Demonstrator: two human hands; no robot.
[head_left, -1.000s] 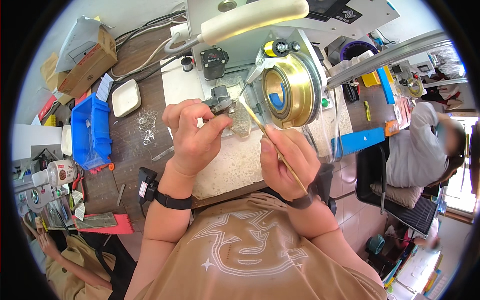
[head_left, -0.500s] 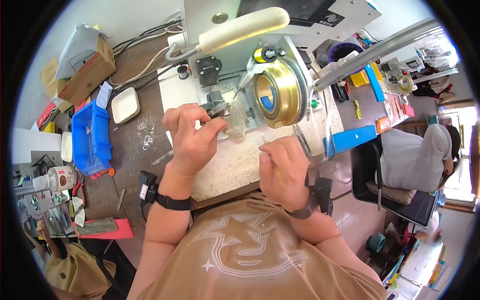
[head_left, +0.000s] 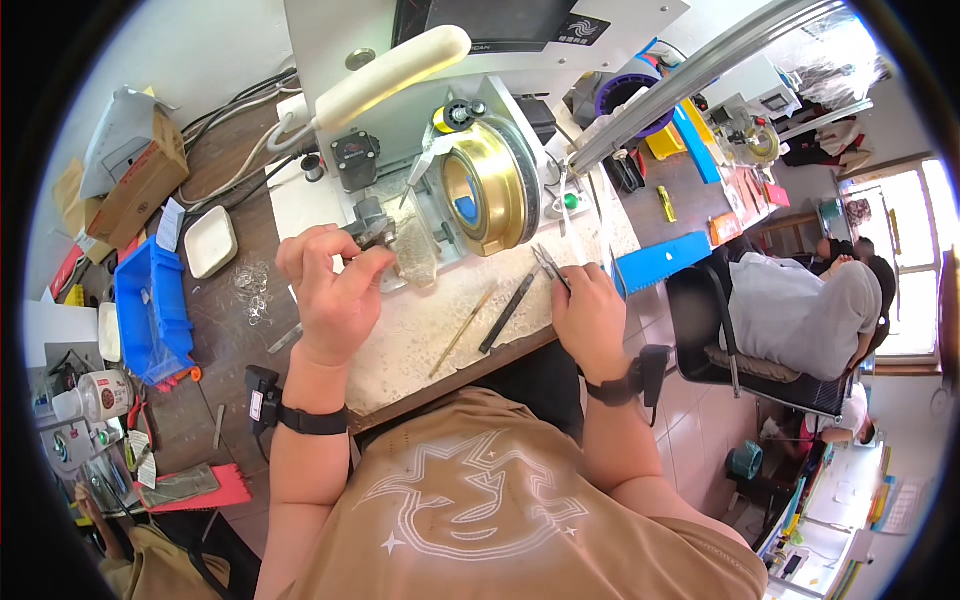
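Observation:
My left hand [head_left: 332,300] is closed in a pinch at the small dark metal clamp [head_left: 375,225] on the front of a bench machine. What its fingertips hold is hidden. My right hand [head_left: 590,318] lies at the right of the pale work board [head_left: 410,335], its fingers closed on slim metal tweezers [head_left: 546,262] whose two prongs point away from me. Between the hands lie a thin brass-coloured rod [head_left: 462,332] and a black flat stick tool [head_left: 508,312]. Beyond the clamp stands a large brass-coloured ring wheel [head_left: 490,190] with a blue piece inside.
A white lamp arm [head_left: 395,75] hangs over the machine. To the left are a blue bin [head_left: 150,310], a white dish [head_left: 211,243] and a heap of small wire rings [head_left: 254,290]. A blue strip [head_left: 660,262] lies right; a person [head_left: 800,310] sits beyond it.
My right hand has moved right and now grips the tweezers, uncovering the rod and black stick. My left hand stays at the clamp. The whole view has shifted, so the scene sits further left.

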